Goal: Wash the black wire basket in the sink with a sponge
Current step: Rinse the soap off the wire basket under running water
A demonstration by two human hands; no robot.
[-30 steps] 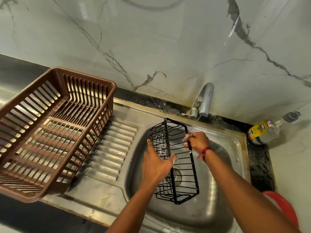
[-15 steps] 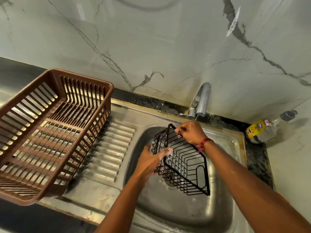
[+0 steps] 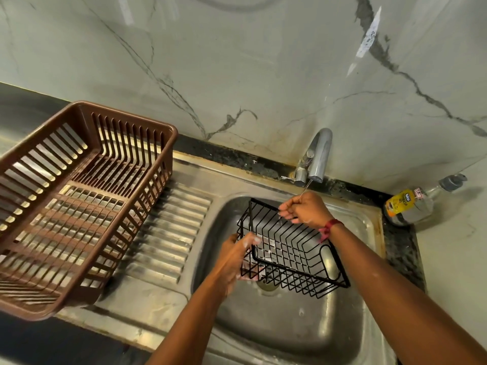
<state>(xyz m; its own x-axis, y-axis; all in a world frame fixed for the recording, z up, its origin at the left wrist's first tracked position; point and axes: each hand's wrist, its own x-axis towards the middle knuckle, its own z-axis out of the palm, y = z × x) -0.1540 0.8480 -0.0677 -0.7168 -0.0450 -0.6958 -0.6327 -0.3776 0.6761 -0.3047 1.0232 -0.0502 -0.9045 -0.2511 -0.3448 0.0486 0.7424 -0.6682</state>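
The steel sink (image 3: 303, 335) took the near right part of the scene, and its ribbed draining board carried a brown plastic crate (image 3: 164, 154) on the left. The black wire basket (image 3: 295, 248) was held inside the sink bowl, above the drain, tilted, with its open side turned up toward the camera. The right hand (image 3: 305, 209) was clenched on the far rim of the basket, just under the tap (image 3: 317, 154), from which a thin thread of water fell. The left hand (image 3: 237, 256) grasped the near left corner of the basket, and white foam lay on its fingers.

I judged that the step in hand was the soaping or rinsing of the wires. No sponge could be clearly seen; a pale thing under the left hand was perhaps the sponge or only foam. The next move probably called for turning the basket so that the water reached each side, with a firm hold, because wet, soapy wire slips easily.

A clear bottle (image 3: 413, 206) lay at the far right. Its yellow label (image 3: 398, 206) had writing too small to read.
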